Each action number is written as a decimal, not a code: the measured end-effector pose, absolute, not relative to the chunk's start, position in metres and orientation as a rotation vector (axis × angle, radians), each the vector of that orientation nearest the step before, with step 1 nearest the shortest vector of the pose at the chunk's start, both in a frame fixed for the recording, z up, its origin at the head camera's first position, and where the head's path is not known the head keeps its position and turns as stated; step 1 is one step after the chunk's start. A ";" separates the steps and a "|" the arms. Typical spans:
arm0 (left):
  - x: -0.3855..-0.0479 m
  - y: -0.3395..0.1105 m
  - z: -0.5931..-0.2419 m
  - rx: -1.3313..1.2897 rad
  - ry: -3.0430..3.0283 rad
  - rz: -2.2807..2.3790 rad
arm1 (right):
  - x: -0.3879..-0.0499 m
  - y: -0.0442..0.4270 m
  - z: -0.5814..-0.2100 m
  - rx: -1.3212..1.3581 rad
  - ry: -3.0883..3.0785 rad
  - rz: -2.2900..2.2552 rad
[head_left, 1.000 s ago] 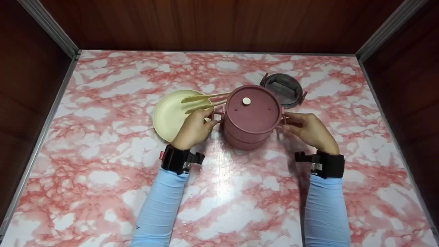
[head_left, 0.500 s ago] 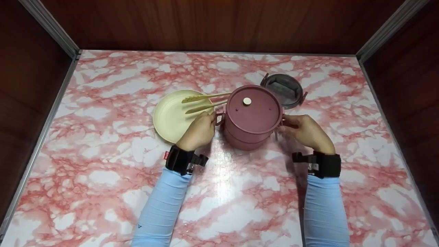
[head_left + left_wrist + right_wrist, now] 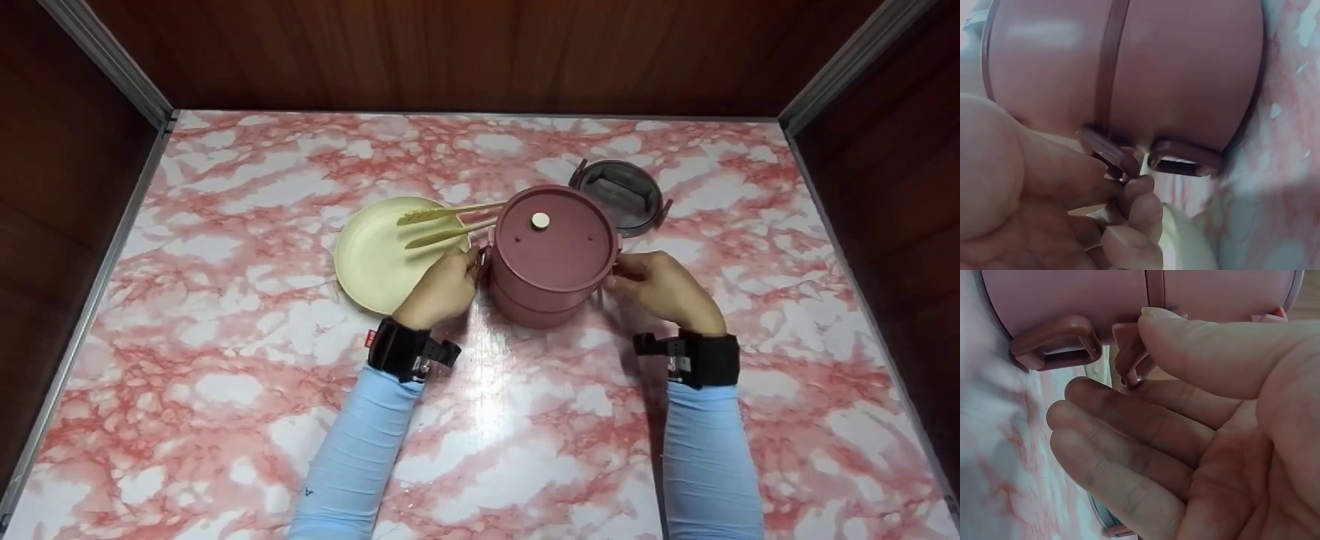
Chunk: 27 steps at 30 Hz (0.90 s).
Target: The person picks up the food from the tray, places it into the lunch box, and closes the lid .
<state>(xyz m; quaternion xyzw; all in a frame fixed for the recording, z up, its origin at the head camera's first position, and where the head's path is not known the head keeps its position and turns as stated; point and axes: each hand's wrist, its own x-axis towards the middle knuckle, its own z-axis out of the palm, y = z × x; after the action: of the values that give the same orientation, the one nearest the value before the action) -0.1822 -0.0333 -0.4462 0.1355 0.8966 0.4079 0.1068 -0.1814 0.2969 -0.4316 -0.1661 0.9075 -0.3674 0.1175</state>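
Note:
A pink two-tier lidded pot [image 3: 551, 259] with a small white knob stands upright on the table, between the two hands. At its left side my left hand [image 3: 442, 289] pinches the upper loop-shaped clip [image 3: 1109, 147], thumb on one side and curled fingers on the other. On the opposite side my right hand [image 3: 660, 289] holds the matching clip [image 3: 1129, 357] between thumb and index finger, the other fingers stretched out. Below each clip a fixed loop handle [image 3: 1185, 149] sticks out from the lower tier. The right-side clip is mostly hidden in the head view.
A pale yellow plate [image 3: 367, 262] lies to the left, close to the left hand. Yellow tongs [image 3: 435, 216] extend over it, their rear end hidden behind the pot. Behind the pot sits a dark lid with side clips [image 3: 622, 196]. Wooden walls [image 3: 480, 56] enclose the marbled table.
My left hand has moved slightly right and swung its clip in toward the pot's side. My right hand has shifted slightly left, closer to the pot. The pot has stayed in place.

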 end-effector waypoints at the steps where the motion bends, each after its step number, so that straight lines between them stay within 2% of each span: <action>1: -0.182 -0.033 -0.447 0.407 2.636 1.199 | -0.182 0.296 -0.432 -0.489 2.658 -1.066; 8: -0.182 -0.033 -0.441 0.283 2.602 1.331 | -0.182 0.296 -0.428 -0.479 2.629 -1.053; 13: -0.179 -0.034 -0.427 0.166 2.596 1.590 | -0.175 0.300 -0.412 -0.282 2.597 -1.212; 19: -0.173 -0.026 -0.422 0.234 2.480 1.746 | -0.172 0.285 -0.402 -0.163 2.486 -1.544; 27: -0.171 -0.020 -0.424 0.251 2.496 1.755 | -0.172 0.274 -0.403 -0.126 2.412 -1.558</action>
<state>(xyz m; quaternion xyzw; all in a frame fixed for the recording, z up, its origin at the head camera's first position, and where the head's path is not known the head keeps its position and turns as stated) -0.1714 -0.0196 -0.4240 0.0818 0.8146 0.5728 0.0399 -0.1716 0.2738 -0.4025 -0.0436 0.8316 -0.5373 0.1334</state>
